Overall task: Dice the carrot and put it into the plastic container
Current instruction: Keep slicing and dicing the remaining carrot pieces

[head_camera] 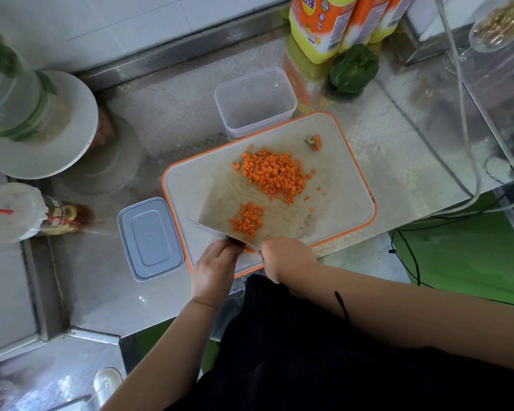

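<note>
In front of you the cutting board [339, 185] lies on the steel counter [172, 114]. On it, the larger pile of diced carrot [275, 175] sits toward the far side, a smaller pile [247, 221] nearer you, the carrot end [315, 142] at the far right corner. The cleaver [217, 231] stands on the board's near edge between your left hand [214, 266] and right hand [285, 256]. The plastic container [255, 100] sits just behind the board, its lid [150, 238] just left of it.
</note>
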{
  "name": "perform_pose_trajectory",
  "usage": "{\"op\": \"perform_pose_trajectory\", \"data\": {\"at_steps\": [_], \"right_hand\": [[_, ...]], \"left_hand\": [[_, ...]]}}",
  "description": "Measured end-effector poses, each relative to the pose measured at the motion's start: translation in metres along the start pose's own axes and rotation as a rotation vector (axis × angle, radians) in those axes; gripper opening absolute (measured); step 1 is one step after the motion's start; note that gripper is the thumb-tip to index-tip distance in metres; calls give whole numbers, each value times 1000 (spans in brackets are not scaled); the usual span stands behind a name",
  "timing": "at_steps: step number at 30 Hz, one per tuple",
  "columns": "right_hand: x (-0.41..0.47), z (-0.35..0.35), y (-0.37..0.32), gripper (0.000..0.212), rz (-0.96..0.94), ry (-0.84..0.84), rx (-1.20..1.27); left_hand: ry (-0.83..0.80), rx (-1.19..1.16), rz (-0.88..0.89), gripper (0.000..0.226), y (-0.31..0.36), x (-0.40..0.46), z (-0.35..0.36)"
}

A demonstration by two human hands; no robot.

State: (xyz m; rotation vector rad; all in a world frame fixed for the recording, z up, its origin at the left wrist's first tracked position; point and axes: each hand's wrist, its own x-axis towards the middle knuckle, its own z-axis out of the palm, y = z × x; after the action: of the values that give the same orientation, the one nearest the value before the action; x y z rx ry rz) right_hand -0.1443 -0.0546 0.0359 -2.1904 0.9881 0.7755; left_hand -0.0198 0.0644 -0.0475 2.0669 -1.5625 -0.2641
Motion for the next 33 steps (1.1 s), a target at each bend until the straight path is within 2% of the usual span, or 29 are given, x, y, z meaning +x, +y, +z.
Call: {"op": "perform_pose_trajectory", "data": {"at_steps": [8, 14, 18, 23, 28, 33], "right_hand": [[12, 9, -8, 6, -33, 69, 82], [9, 0, 4, 30, 8, 123, 304], [5, -9, 14, 27, 45, 138, 384], [3, -16, 13, 30, 86, 158, 570], [-1, -27, 14, 49, 102, 205, 793], [-5, -39, 26, 46, 101, 205, 883]], "left_hand": [[-33, 24, -14, 19, -4, -1, 2], [-19, 20, -29, 12, 6, 5, 1], [-42, -13, -91, 20, 15, 9, 2], [57, 148, 89, 49, 29, 11, -6], [-50, 352, 168, 53, 35, 15, -9], [-153, 397, 80, 50, 41, 24, -9]]}}
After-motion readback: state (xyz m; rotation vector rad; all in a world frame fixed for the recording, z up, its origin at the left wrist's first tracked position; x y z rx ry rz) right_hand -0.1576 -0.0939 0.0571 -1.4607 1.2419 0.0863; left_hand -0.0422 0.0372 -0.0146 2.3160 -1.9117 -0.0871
